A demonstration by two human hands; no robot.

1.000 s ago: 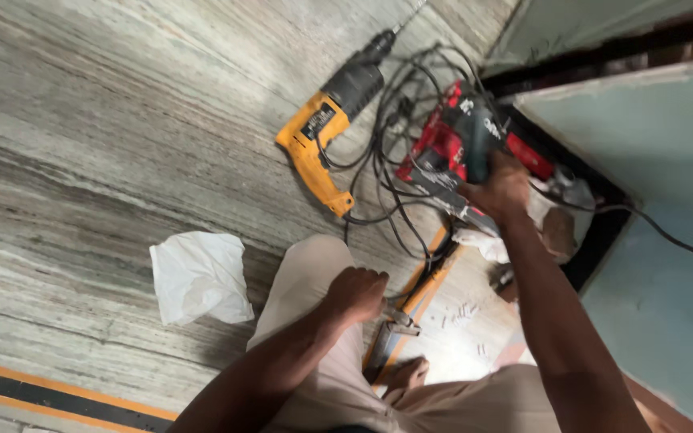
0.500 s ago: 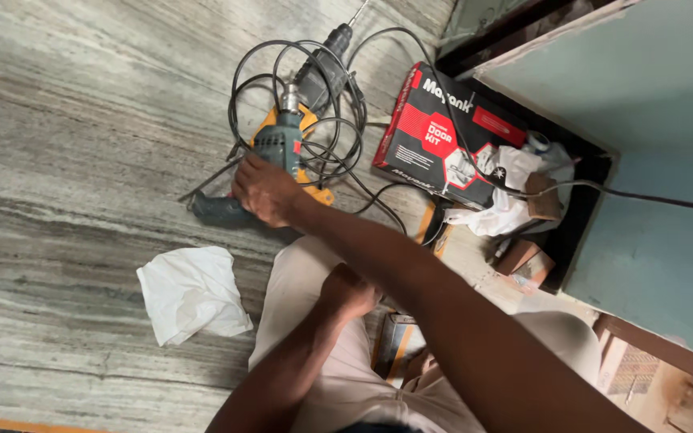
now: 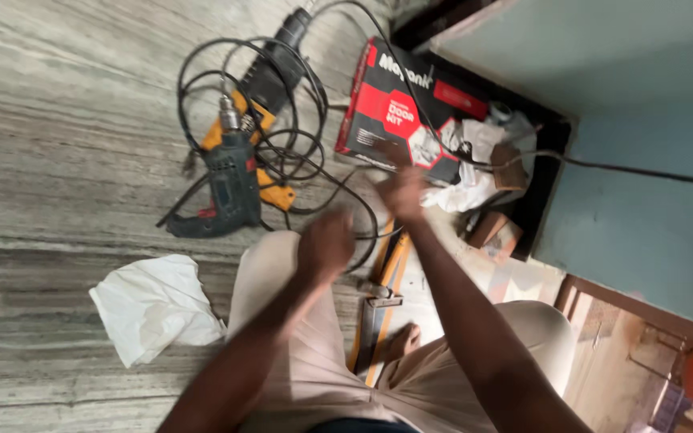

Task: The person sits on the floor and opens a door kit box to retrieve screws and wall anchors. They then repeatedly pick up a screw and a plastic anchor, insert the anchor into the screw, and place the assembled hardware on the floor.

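Left hand [image 3: 326,243] curled loosely above the knee, right hand [image 3: 401,191] blurred, arm stretched forward

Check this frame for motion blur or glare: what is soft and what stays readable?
Head view: the right hand is smeared by motion blur, the left hand softer too; the dark green drill and white cloth read clearly; light is even, no glare.

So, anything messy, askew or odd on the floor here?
Yes: black cords lie in a tangled loop over the dark drill and yellow drill, and a crumpled white cloth sits loose nearby. Both hands are motion-blurred.
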